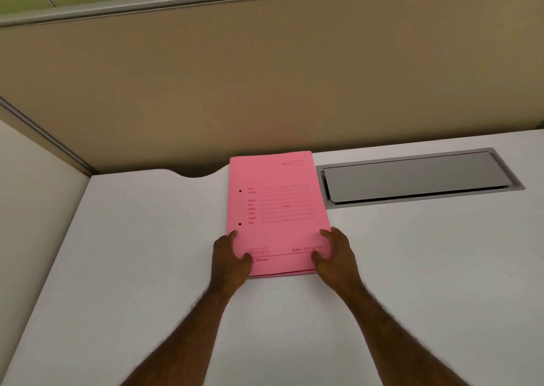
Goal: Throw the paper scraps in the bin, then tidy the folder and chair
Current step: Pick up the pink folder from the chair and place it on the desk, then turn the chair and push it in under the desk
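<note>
A pink folder [276,209] lies closed and flat on the white desk [147,253], its far edge near the partition. My left hand [229,260] grips its near left corner, thumb on the cover. My right hand [335,257] grips the near right corner the same way. Both forearms reach in from the bottom of the view. No paper scraps, bin or chair are in view.
A grey cable hatch [418,176] is set into the desk just right of the folder. A beige partition [265,85] walls the desk at the back and left. A curved cutout [194,173] notches the desk's back edge left of the folder.
</note>
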Demonstrator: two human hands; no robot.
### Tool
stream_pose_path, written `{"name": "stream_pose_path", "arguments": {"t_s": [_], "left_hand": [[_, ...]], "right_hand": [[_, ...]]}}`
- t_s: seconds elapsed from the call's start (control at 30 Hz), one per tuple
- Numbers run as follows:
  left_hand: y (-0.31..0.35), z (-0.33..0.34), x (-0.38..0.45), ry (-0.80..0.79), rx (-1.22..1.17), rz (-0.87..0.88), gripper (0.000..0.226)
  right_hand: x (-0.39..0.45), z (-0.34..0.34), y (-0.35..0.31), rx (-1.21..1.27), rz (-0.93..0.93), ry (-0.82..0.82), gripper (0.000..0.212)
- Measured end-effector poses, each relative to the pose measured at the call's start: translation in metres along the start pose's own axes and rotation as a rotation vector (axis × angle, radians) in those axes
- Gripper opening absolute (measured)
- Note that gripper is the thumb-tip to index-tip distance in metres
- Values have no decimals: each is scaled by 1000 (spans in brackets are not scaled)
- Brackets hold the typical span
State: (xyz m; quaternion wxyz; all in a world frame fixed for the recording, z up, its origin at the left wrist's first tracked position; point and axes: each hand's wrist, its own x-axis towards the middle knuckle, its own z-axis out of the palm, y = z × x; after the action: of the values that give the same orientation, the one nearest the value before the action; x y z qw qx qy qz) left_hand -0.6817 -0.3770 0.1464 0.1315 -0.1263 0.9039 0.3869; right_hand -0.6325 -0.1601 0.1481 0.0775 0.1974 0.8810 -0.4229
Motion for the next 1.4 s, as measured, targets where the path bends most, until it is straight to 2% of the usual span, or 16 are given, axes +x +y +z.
{"name": "stream_pose_path", "arguments": {"t_s": [0.17,0.27,0.47,0.63,0.73,0.87,1.03,1.13,1.23,1.33,1.4], "left_hand": [[-27,28,4,83,287,190,65],[-38,38,4,66,349,205,69],[-30,29,-2,-18,318,142,72],[-18,7,-37,-41,278,195,78],[-16,-9,-73,-53,266,236,75],[-18,-35,-129,-33,261,239,71],[-43,-62,-208,5,260,295,69],[-66,-75,-259,1,266,343,67],[-90,-87,-311,-8,291,386,65],[-112,-97,-362,-20,311,414,63],[-125,-104,-394,-24,318,429,63]], "right_hand": [[10,22,19,-247,-100,-43,77],[9,28,29,-465,-141,-114,86],[-2,21,20,-466,-133,-130,86],[-39,7,9,-466,-158,-81,88],[-75,2,1,-458,-178,-64,87],[-134,0,-11,-360,-205,-1,108],[-226,6,-19,-338,-216,37,86],[-283,14,-15,-345,-233,58,93],[-342,22,-10,-346,-241,81,84],[-400,27,-4,-332,-244,115,110],[-434,30,1,-332,-248,148,112]]}}
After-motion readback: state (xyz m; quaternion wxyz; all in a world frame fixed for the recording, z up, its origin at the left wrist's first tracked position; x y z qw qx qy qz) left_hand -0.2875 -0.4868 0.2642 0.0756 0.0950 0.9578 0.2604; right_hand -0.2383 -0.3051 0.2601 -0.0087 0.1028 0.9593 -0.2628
